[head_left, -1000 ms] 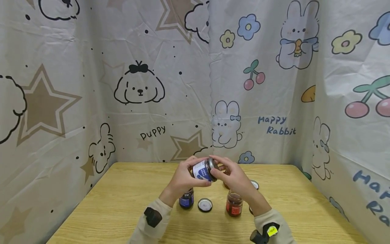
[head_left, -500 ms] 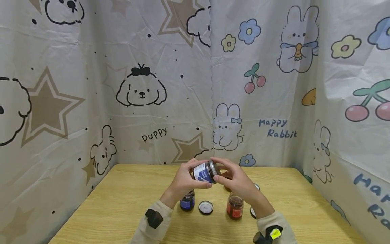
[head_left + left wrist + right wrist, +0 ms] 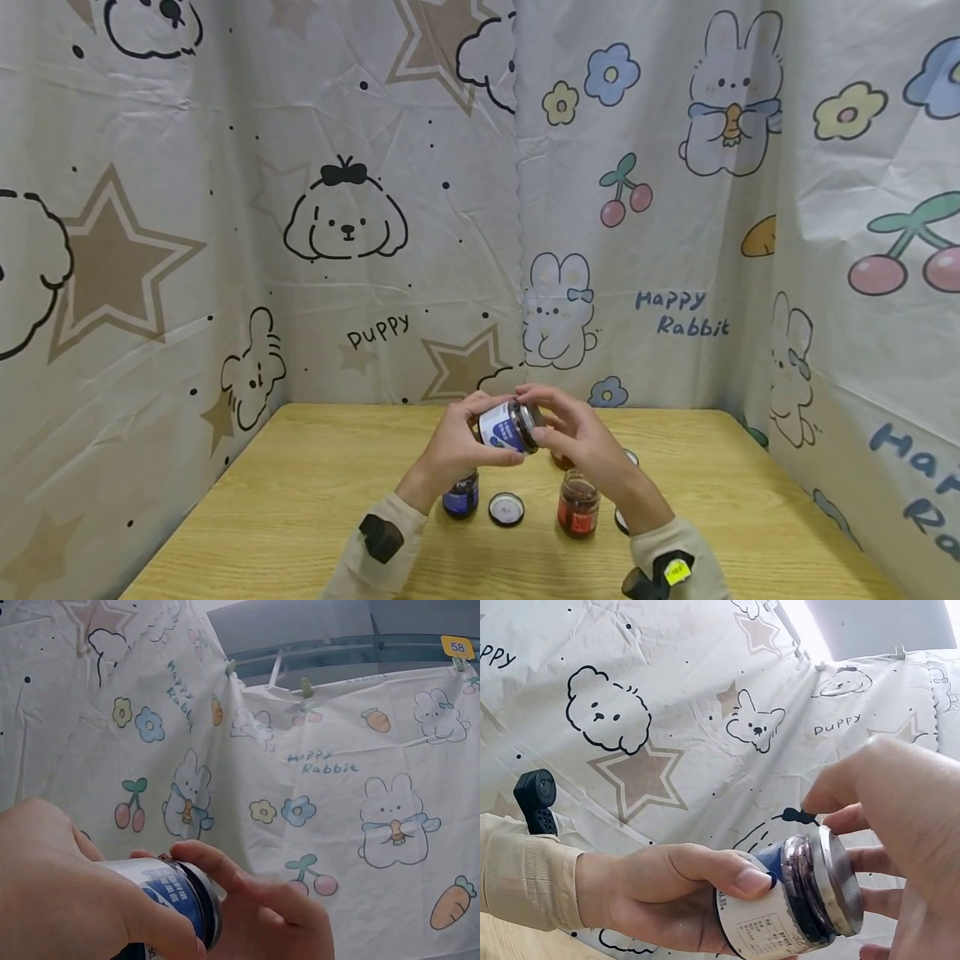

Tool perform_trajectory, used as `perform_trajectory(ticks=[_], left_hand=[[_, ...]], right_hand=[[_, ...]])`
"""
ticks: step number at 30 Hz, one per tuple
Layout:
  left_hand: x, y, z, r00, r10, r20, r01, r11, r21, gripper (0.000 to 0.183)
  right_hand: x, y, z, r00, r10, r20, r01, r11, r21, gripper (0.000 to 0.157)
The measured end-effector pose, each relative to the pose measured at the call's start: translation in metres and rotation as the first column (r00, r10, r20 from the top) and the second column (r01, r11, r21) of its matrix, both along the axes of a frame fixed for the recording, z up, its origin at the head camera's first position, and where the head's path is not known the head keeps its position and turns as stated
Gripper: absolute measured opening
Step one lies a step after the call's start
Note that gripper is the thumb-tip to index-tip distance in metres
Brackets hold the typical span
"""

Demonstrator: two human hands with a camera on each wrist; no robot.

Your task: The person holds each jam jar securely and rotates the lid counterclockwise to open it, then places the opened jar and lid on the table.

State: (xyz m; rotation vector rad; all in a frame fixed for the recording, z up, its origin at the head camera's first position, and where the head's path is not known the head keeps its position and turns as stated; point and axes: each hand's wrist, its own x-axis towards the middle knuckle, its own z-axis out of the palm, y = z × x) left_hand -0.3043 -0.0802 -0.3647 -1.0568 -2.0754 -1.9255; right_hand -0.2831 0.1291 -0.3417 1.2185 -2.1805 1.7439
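My left hand (image 3: 452,440) grips a glass jar (image 3: 501,427) with a white and blue label, holding it tilted on its side above the table. Thumb and fingers wrap the jar's body in the right wrist view. The jar's silver metal lid (image 3: 838,881) points toward my right hand (image 3: 581,433). Curled round that lid are the right fingers, with the thumb close at its edge. In the left wrist view, one right fingertip (image 3: 182,849) lies at the lid's rim. Dark contents show through the glass near the neck.
On the wooden table (image 3: 300,517) stand a blue-labelled jar (image 3: 461,498) and a lidless red-labelled jar (image 3: 578,510). A loose lid (image 3: 507,509) lies between them. Another jar (image 3: 560,461) and two more lids are partly hidden by my right arm. Printed curtains (image 3: 420,208) surround the table.
The right thumb has shifted down and to the right at the lid, and the right hand has turned slightly. My left hand keeps its grip on the jar.
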Motion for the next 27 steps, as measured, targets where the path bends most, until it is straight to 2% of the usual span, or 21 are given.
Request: perform_trajectory(ticks=[3,8,12,15,16,18,22,27], left_hand=[[-0.007,0.0,-0.006,1.0,0.004,-0.001,-0.004,1.0,-0.004,0.064],[-0.009,0.0,-0.009,1.0,0.012,-0.012,-0.012,1.0,-0.004,0.064],[0.003,-0.001,0.004,1.0,0.001,0.003,-0.001,1.0,-0.002,0.064],[0.012,-0.001,0.012,1.0,-0.012,0.008,0.012,1.0,-0.001,0.064],[0.01,-0.002,0.011,1.0,-0.013,0.008,0.013,1.0,-0.002,0.064],[0.006,-0.001,0.006,1.0,-0.015,0.004,0.015,1.0,-0.002,0.065],[-0.005,-0.001,-0.005,1.0,-0.003,0.0,0.003,1.0,-0.001,0.066],[-0.009,-0.001,-0.009,1.0,-0.003,-0.009,0.003,1.0,0.008,0.065]], right_hand=[[-0.002,-0.003,-0.001,0.999,-0.035,0.004,0.035,0.999,-0.028,0.026],[-0.001,-0.007,-0.002,0.987,-0.157,0.04,0.158,0.987,-0.016,0.042],[-0.001,-0.005,-0.002,0.953,-0.294,0.071,0.289,0.955,0.068,0.053],[0.0,-0.004,-0.003,0.931,-0.358,0.071,0.346,0.928,0.14,0.052],[0.0,-0.003,-0.003,0.927,-0.368,0.072,0.353,0.922,0.158,0.05],[0.0,-0.002,-0.003,0.931,-0.357,0.08,0.34,0.925,0.172,0.049],[0.0,-0.001,-0.002,0.954,-0.292,0.073,0.276,0.946,0.17,0.049],[0.004,0.0,0.004,0.976,-0.215,0.043,0.206,0.965,0.162,0.049]])
